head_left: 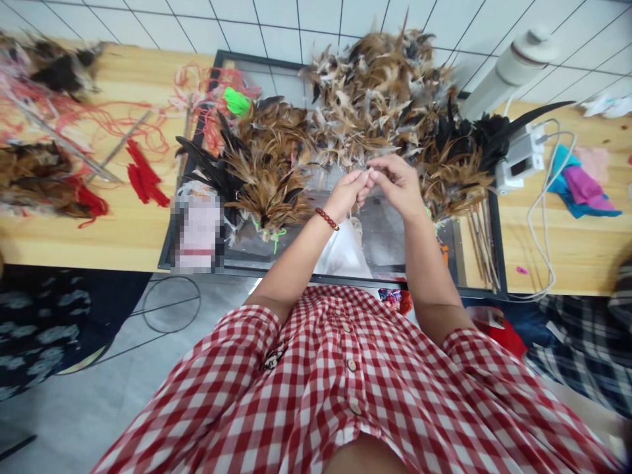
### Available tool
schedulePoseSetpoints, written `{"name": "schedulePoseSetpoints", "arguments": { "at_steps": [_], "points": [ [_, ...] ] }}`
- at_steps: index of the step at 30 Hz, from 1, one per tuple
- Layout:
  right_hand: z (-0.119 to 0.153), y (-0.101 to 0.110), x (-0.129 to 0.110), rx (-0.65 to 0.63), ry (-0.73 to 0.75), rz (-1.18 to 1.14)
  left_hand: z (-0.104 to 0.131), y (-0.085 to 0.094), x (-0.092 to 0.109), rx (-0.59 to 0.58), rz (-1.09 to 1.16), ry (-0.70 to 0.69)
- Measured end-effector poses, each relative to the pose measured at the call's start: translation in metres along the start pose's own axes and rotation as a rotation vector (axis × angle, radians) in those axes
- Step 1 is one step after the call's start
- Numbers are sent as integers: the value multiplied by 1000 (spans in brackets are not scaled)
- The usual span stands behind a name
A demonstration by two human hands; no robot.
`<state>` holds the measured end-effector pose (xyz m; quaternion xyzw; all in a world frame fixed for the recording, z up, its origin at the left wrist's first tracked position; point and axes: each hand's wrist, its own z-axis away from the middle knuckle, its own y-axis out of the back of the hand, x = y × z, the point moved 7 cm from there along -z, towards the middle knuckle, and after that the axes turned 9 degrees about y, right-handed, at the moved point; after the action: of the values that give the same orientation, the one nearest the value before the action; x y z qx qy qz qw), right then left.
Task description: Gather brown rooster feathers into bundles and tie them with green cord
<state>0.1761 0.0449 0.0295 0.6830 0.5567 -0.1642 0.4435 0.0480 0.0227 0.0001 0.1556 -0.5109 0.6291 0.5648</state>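
My left hand, with a dark red bead bracelet at the wrist, and my right hand meet fingertip to fingertip over the black-framed glass tray. Both are pinched closed around something too small to make out. Just behind them rises a large heap of brown and white feathers. To the left lies a bunch of brown feathers with black ones and green ties at its lower end. On the right, more brown feathers lie beside black feathers.
A blurred-out rectangular item lies at the tray's left. Red strings, a red bundle and rods are further left. Right are sticks, white chargers, a cable, cloths and a white cylinder. People in dark clothing sit at both sides.
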Motion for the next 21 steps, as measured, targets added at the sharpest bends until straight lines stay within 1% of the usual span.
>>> {"name": "schedulePoseSetpoints", "arguments": {
  "at_steps": [3,5,8,10,11,13,15,16,18,21],
  "points": [
    [1,-7,-9,-114,50,133,0,3,0,46,72,-5],
    [2,-12,-11,-174,44,146,1,2,0,58,110,-5],
    [3,-14,-8,-215,40,137,0,2,-4,78,157,4],
    [3,-10,-3,-203,45,143,-3,3,-6,87,178,4],
    [3,-5,2,-177,43,158,-5,5,-6,95,183,-5],
    [4,10,15,-97,15,227,-10,11,-4,127,176,-38],
    [8,27,31,-29,-49,347,-15,19,-2,182,152,-79],
    [10,32,38,-26,-84,414,-17,23,-1,207,134,-94],
    [15,35,49,-66,-138,529,-20,27,0,234,96,-110],
    [19,22,50,-149,-137,607,-21,27,-1,239,75,-97]
  ]
}}
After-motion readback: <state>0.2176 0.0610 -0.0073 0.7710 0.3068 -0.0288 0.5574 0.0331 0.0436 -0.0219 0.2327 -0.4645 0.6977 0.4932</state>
